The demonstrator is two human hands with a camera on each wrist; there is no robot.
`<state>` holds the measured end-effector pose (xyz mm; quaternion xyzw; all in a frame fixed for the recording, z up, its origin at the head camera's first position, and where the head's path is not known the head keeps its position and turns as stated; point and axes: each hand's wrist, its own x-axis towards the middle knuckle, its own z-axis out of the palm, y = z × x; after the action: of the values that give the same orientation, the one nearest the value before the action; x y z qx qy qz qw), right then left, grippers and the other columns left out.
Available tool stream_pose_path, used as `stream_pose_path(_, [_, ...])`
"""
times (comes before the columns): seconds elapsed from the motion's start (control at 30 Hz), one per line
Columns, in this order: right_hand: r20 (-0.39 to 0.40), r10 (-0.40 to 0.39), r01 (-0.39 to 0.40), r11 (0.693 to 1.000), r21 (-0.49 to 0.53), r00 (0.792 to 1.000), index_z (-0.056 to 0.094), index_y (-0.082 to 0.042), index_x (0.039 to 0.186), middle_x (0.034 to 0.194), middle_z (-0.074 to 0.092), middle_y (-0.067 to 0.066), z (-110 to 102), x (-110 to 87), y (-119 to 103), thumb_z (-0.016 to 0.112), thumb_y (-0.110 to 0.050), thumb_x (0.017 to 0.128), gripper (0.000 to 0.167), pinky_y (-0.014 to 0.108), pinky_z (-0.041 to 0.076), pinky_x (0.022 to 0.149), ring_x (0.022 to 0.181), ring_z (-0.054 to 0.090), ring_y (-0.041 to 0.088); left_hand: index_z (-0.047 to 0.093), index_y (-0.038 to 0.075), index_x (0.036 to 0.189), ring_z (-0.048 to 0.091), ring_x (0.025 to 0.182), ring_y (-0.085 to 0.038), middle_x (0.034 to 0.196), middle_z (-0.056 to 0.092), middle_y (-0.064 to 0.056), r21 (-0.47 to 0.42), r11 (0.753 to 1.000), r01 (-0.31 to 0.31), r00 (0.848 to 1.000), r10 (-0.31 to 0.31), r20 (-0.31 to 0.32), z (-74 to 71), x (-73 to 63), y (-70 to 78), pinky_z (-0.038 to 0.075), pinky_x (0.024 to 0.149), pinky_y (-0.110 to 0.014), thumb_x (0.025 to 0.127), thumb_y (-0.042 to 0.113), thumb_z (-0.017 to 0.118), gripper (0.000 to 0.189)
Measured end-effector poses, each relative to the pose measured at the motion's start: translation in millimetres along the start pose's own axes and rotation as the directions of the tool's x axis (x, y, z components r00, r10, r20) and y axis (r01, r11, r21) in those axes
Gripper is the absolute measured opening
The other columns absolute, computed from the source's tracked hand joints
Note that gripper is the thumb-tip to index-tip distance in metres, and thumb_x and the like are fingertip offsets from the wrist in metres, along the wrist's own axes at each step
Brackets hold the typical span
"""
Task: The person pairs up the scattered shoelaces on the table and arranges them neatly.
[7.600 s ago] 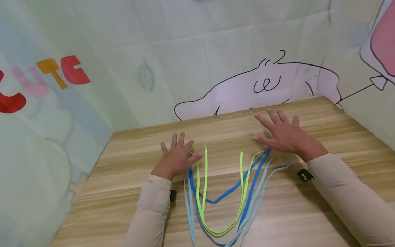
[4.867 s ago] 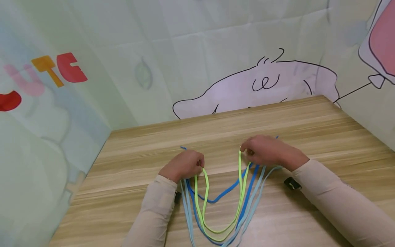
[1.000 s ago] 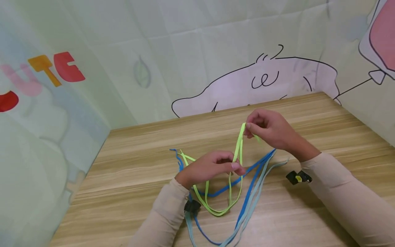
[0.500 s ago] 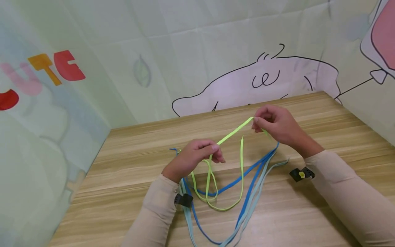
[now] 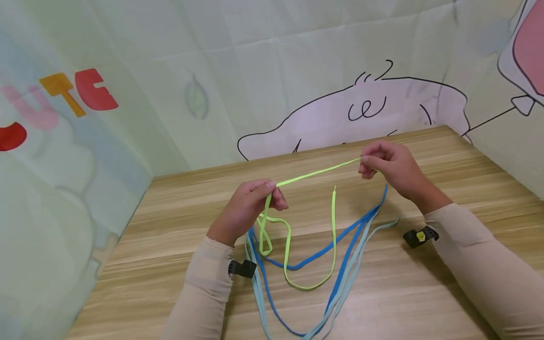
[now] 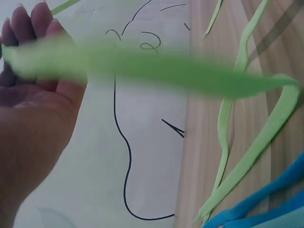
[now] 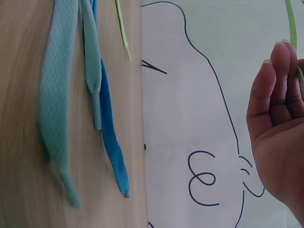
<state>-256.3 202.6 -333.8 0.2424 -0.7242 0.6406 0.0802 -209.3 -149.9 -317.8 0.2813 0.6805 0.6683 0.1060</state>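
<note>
A yellow-green shoelace (image 5: 316, 173) is stretched between my two hands above the table. My left hand (image 5: 250, 203) pinches it between thumb and fingers, and the rest of it hangs down in a loop toward the table. My right hand (image 5: 388, 163) pinches the lace farther right and a little higher. Another yellow-green shoelace (image 5: 334, 222) lies on the wood in a curve, its tip pointing to the back. In the left wrist view the held shoelace (image 6: 142, 71) runs blurred from my left fingers. My right fingers (image 7: 280, 80) curl at the lace in the right wrist view.
Blue shoelaces (image 5: 312, 258) lie in curves on the wooden table (image 5: 191, 198), with light blue shoelaces (image 5: 354, 269) beside and partly over them. A patterned cloth backdrop (image 5: 272, 94) stands along the table's back edge and sides. A black wrist camera (image 5: 242, 268) sits under the left wrist.
Both hands were open at first, then reached to the yellow-green shoelaces. Over the last second my left hand moved left along the lifted lace and my right hand slightly right, drawing it taut.
</note>
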Motion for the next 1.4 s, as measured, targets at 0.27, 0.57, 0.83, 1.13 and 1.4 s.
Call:
stream_pose_path(0.27, [-0.025,0.019,-0.017,0.998,0.054,1.000,0.060,0.010,0.104,0.082,0.068,0.010,-7,0.2,4,0.061,-0.006,0.100,0.016,0.028,0.058,0.067,0.073,0.068,0.019,0.059,0.005,0.081,0.064,0.082,-0.024,0.079,0.066,-0.006,-0.069,0.998,-0.010,0.997,0.004,-0.079,-14.8,-1.6,0.7,0.053,0.087,-0.038,0.108,0.021,0.044,0.035])
stream_pose_path(0.57, [-0.050,0.076,-0.073,0.996,0.058,0.996,0.064,0.004,0.102,0.085,0.068,0.008,-13,-0.6,9,0.062,-0.008,0.100,0.012,0.027,0.057,0.069,0.074,0.066,0.017,0.059,0.009,0.077,0.064,0.077,-0.021,0.077,0.066,-0.005,-0.136,0.991,0.000,0.983,-0.025,-0.181,-29.0,-4.0,-0.5,0.054,0.081,-0.033,0.108,0.026,0.047,0.037])
stream_pose_path(0.83, [-0.044,0.132,-0.118,0.967,0.227,0.990,0.068,0.000,0.101,0.089,0.068,0.006,-16,-0.7,12,0.062,-0.003,0.099,0.007,0.024,0.056,0.069,0.076,0.065,0.015,0.058,0.007,0.080,0.063,0.078,-0.022,0.080,0.064,-0.007,-0.156,0.987,0.043,0.966,-0.081,-0.247,-36.3,-5.1,-1.5,0.054,0.082,-0.036,0.106,0.032,0.052,0.036])
stream_pose_path(1.13, [-0.035,0.168,-0.144,0.921,0.363,0.985,0.070,0.001,0.101,0.092,0.068,0.006,-20,-0.9,11,0.063,0.000,0.097,0.009,0.025,0.055,0.071,0.079,0.064,0.016,0.059,0.010,0.077,0.062,0.075,-0.018,0.077,0.061,-0.005,-0.196,0.979,0.054,0.951,-0.110,-0.290,-43.2,-5.0,-5.4,0.052,0.080,-0.033,0.107,0.030,0.050,0.037])
stream_pose_path(1.4, [-0.097,0.221,-0.172,0.915,0.365,0.970,0.072,0.001,0.103,0.094,0.066,0.007,-25,-0.8,10,0.061,-0.005,0.100,0.013,0.026,0.055,0.071,0.079,0.059,0.017,0.058,0.010,0.077,0.063,0.073,-0.015,0.075,0.059,-0.002,-0.220,0.975,0.033,0.936,-0.108,-0.336,-50.0,-8.0,-8.6,0.053,0.079,-0.031,0.106,0.031,0.052,0.036])
